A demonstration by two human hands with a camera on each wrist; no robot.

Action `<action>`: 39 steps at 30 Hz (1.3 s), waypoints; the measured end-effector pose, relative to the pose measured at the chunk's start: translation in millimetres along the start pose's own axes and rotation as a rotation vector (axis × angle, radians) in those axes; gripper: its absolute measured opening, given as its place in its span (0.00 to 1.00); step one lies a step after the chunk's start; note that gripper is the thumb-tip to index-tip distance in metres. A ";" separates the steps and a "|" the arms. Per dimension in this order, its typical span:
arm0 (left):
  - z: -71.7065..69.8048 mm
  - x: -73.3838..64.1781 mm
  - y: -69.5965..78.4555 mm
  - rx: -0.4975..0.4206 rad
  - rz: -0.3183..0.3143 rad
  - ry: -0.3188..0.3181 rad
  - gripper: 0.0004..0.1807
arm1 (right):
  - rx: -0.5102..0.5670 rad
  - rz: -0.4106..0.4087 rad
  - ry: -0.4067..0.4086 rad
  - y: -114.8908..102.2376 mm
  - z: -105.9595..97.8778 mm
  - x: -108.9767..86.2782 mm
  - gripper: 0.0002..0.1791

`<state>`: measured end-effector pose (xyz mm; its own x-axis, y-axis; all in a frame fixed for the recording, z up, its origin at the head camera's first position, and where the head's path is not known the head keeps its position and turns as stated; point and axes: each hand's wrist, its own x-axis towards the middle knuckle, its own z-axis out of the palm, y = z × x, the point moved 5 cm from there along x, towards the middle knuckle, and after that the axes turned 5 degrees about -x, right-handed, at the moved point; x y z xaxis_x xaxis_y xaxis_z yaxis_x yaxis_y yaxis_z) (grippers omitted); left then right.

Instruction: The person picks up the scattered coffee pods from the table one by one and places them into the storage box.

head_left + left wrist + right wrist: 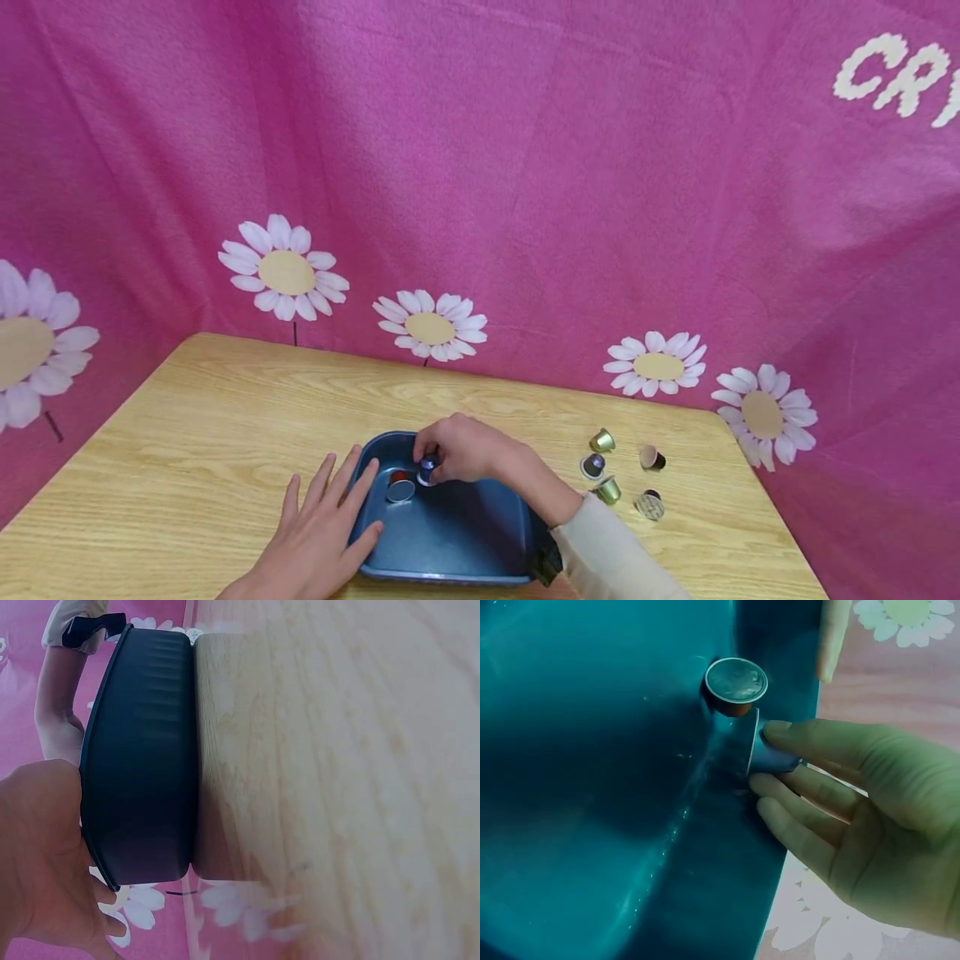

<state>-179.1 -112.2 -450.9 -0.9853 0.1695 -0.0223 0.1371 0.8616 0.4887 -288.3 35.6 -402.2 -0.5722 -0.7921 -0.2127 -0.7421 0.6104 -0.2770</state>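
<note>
My right hand (467, 448) reaches into a dark blue baking pan (457, 542) and pinches a blue-purple coffee capsule (771, 754) between thumb and fingers, near the pan's far left corner. Beside that capsule, inside the pan, an orange-brown coffee capsule (401, 487) leans with its silvery lid showing. My left hand (311, 533) lies along the pan's left rim, its fingers straight and spread. In the left wrist view, that palm is close against the outer side of the pan (142, 757).
Right of the pan, several loose capsules lie on the wooden table (247, 417): a gold one (602, 440), a dark purple one (592, 466), a green one (607, 490), a black one (652, 457) and a patterned-lid one (649, 505). A pink flowered cloth (480, 183) hangs behind.
</note>
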 end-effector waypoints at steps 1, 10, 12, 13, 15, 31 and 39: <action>-0.1 0.1 -0.1 -0.001 0.000 -0.002 0.40 | -0.008 0.005 -0.010 0.0 1.0 0.9 0.12; -0.6 1.5 -1.1 -0.019 -0.012 -0.022 0.40 | -0.044 0.029 -0.036 -1.0 4.4 3.4 0.12; -0.3 1.6 -1.3 -0.013 -0.016 -0.025 0.40 | -0.054 0.022 -0.036 -1.5 5.2 3.5 0.11; -0.3 1.5 -1.3 -0.013 -0.021 -0.028 0.40 | -0.062 0.018 -0.036 -1.7 5.6 3.8 0.11; 0.0 1.5 -1.3 -0.010 -0.023 -0.030 0.40 | -0.079 0.013 -0.037 -2.4 6.2 4.1 0.11; 1.5 1.3 -1.3 -0.007 -0.031 -0.041 0.41 | -0.135 0.038 -0.039 -3.9 8.0 3.8 0.10; 2.8 1.3 -1.6 -0.012 -0.030 -0.039 0.41 | -0.161 0.047 -0.040 -2.1 11.5 5.1 0.10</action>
<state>-180.4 -112.0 -454.2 -0.9842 0.1623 -0.0710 0.1060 0.8606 0.4981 -285.7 30.3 -413.5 -0.5956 -0.7600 -0.2602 -0.7631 0.6365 -0.1124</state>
